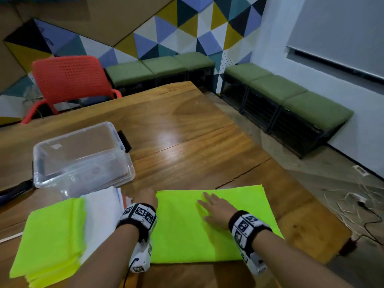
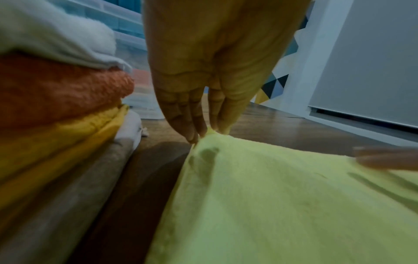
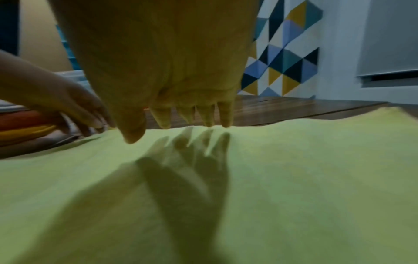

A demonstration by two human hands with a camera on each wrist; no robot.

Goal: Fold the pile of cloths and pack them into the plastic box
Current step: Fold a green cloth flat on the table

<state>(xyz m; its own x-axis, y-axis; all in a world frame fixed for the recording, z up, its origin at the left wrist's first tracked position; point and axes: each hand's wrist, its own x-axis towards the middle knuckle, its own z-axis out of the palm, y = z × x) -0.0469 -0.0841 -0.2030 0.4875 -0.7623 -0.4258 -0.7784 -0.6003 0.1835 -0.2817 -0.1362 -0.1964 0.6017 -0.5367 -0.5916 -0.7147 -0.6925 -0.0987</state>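
A lime-green cloth lies spread flat on the wooden table in front of me. My left hand pinches its far left corner, which rises slightly to the fingertips. My right hand is flat with fingers spread over the cloth's middle. To the left sits the pile of cloths, with lime on top and white, orange and yellow layers below. The clear plastic box stands behind the pile, with nothing seen inside.
A red chair stands at the table's far left side. Green cushioned benches line the walls. Cables lie on the floor right of the table. A dark object sits at the left edge.
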